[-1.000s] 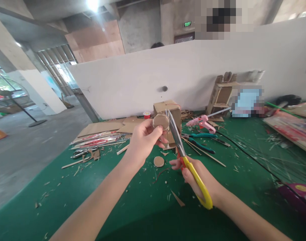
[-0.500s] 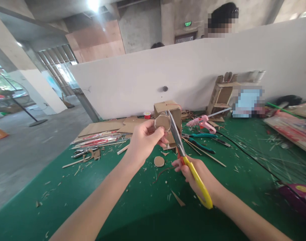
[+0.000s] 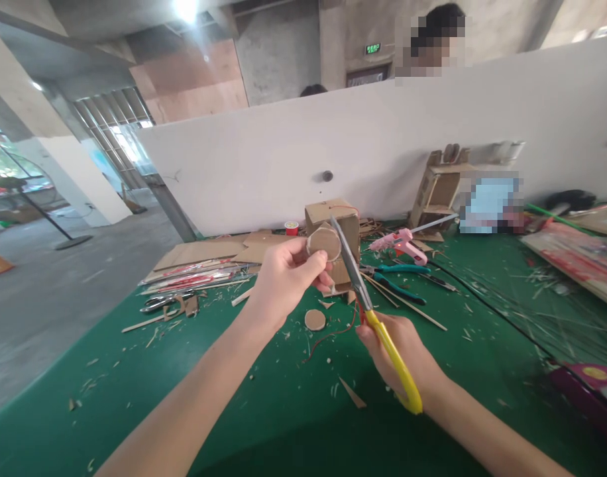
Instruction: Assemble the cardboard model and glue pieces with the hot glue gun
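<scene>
Pinched between the thumb and fingers of my left hand (image 3: 296, 271) is a roundish cardboard disc (image 3: 324, 245) with a ragged edge. My right hand (image 3: 400, 344) is closed round the handles of yellow-handled scissors (image 3: 356, 275). Their blades point up and away, close beside the disc's right edge, and look nearly closed. Below the hands, a second cardboard disc (image 3: 315, 320) lies flat on the green table (image 3: 264, 424). A thin red wire (image 3: 328, 336) curves between that disc and my right hand. Behind the left hand stands a cardboard box (image 3: 333, 213), partly hidden.
A pink glue gun (image 3: 403, 244) and teal-handled pliers (image 3: 403, 281) lie to the right. Cardboard sheets (image 3: 209, 253) and wooden sticks are at the left. A cardboard structure (image 3: 437, 189) stands before the white partition (image 3: 264, 165). Beyond it is a person's head (image 3: 437, 33).
The scissor blades have closed further beside the disc. The fingers of my right hand have drawn in, and a small cardboard scrap now shows below the blades. My left hand has hardly moved.
</scene>
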The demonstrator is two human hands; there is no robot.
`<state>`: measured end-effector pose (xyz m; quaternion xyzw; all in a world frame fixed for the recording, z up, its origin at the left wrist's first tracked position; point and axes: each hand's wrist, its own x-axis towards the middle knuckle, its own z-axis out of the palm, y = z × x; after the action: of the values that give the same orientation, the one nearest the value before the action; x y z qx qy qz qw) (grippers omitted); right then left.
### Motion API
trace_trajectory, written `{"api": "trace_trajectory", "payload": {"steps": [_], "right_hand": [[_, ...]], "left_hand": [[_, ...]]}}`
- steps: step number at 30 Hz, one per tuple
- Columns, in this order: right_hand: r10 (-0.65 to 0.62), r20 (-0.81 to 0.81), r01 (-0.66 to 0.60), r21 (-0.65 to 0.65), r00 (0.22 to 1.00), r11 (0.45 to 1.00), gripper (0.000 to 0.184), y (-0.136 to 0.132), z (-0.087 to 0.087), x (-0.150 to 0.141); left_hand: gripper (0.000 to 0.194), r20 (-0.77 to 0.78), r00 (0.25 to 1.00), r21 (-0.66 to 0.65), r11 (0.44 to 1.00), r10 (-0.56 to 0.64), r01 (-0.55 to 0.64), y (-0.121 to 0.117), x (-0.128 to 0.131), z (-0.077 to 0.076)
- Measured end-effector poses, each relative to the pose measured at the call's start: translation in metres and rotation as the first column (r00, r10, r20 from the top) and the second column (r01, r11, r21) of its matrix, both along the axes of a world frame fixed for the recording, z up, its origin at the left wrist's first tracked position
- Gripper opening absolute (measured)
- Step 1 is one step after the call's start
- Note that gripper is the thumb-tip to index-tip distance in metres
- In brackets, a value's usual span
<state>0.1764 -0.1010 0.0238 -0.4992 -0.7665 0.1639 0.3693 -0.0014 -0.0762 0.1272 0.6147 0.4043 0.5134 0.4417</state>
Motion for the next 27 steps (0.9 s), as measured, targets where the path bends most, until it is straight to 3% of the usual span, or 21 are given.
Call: {"api": "trace_trajectory", "payload": {"steps": [5,13,20,27], "right_hand": [[0.025,-0.048,-0.022,0.062,0.999,0.998,0.047,0.004,0.002,0.008],[0.233,-0.187,-0.248,-0.067,0.954,0.966,0.035,0.004,-0.014,0.007],[0.263,-0.211,-0.289,-0.105,0.941,0.951,0.037,0.005,-0.017,0.006],[0.275,-0.234,-0.308,-0.117,0.932,0.944,0.042,0.005,-0.016,0.006]], "left_hand": [[0.009,0.034,0.999,0.021,1.0,-0.001,0.0,0.0,-0.001,0.001],[0.007,0.062,0.998,0.017,1.0,-0.02,0.019,0.001,-0.003,0.002],[0.011,-0.047,0.999,-0.002,1.0,-0.011,0.011,-0.002,-0.001,0.005],[0.011,-0.022,0.999,0.018,0.999,0.028,-0.028,-0.002,0.002,0.003]]}}
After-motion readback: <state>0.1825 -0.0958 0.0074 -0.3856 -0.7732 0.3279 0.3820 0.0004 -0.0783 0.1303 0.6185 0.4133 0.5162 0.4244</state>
